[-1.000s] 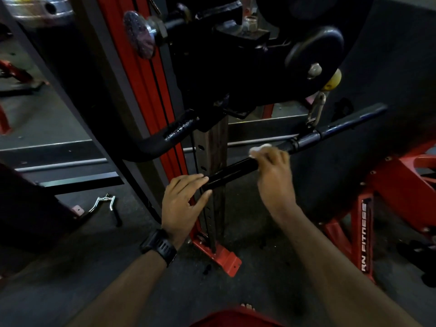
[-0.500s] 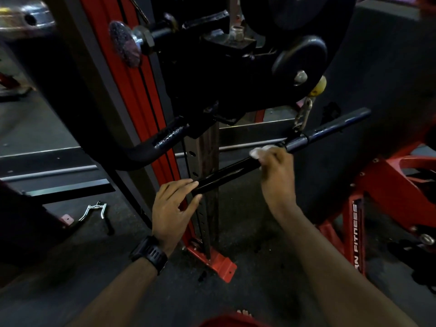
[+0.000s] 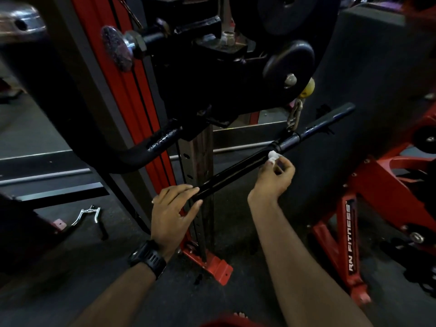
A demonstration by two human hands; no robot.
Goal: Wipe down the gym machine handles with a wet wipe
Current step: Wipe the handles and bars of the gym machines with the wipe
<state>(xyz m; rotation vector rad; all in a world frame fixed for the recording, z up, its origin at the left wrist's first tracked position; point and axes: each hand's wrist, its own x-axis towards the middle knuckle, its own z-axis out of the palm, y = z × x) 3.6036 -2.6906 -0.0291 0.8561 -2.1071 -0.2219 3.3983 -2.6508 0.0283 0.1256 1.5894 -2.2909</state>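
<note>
Two grips, left grip (image 3: 173, 210) and right grip (image 3: 273, 178); one bar (image 3: 236, 173) spanning them; one wipe (image 3: 273, 157) at the right grip; one watch (image 3: 147, 258) behind the left grip; one chrome handle (image 3: 87, 214) farther left.

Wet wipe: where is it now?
Head view, right of centre: the wet wipe is pinched in the right hand, against the black bar below its chain link.
</note>
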